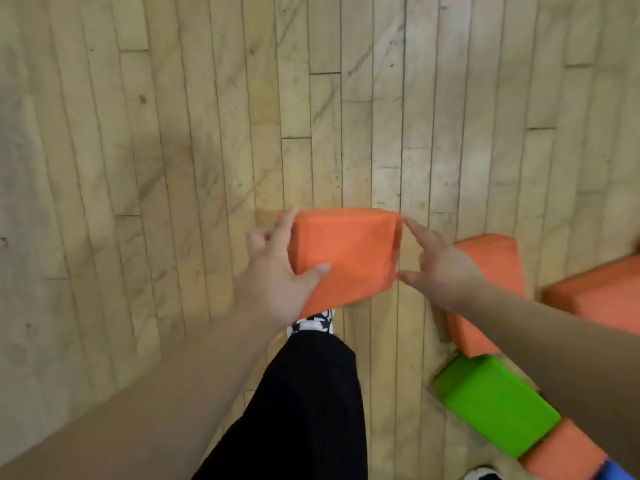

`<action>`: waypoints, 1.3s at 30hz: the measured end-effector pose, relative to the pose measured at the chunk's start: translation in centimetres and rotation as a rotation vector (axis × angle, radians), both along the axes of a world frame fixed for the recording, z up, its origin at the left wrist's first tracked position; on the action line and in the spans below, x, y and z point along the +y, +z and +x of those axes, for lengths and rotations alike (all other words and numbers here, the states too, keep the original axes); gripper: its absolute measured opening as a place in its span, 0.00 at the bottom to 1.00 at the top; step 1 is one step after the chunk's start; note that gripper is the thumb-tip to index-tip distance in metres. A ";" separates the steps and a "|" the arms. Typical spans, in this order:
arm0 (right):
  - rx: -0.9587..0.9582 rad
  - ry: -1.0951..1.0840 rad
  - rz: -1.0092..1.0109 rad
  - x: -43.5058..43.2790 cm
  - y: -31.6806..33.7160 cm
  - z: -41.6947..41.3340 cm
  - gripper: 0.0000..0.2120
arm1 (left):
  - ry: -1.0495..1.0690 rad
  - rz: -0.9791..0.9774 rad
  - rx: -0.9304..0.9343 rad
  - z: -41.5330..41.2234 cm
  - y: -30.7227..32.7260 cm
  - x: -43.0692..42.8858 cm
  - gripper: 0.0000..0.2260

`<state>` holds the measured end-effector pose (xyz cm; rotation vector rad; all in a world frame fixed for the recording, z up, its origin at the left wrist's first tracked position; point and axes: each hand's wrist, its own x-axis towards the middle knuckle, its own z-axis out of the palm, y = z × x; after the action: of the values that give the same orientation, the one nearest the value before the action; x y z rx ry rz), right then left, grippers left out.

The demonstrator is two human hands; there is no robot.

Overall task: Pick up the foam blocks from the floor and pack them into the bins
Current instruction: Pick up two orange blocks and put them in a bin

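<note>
One orange foam block [344, 252] is held above the wooden floor [173, 168], over a patterned shoe [313, 323]. The left hand [273, 275] grips its left side, thumb across the near face, while the right hand [440, 268] touches its right side with straight, spread fingers. A second orange block [495, 265] and a green block [495, 403] lie on the floor to the right.

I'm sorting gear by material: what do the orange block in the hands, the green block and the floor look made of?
The held orange block looks like foam: matte, finely grained, soft rounded edges. The green block seems the same foam, matte without shine. The floor looks like pale wood strips, worn, with grain and scuffs showing.
</note>
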<state>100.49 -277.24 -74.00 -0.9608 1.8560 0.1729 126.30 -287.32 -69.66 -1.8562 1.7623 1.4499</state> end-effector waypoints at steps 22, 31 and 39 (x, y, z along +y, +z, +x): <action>0.141 -0.542 -0.136 17.2 -4.7 -6.9 0.61 | -0.877 -0.536 -0.189 -9.6 -1.3 14.7 0.43; 0.059 -0.742 -0.193 26.3 10.3 -0.2 0.56 | -1.112 -0.275 -0.204 -10.5 8.1 16.3 0.41; 0.239 -1.114 -0.216 40.2 34.8 1.8 0.51 | -1.353 -0.367 0.024 -18.2 30.3 25.2 0.42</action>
<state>102.31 -237.02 -39.16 0.0753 2.3941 -0.6179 108.07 -262.10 -39.34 -0.3247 2.5080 0.5905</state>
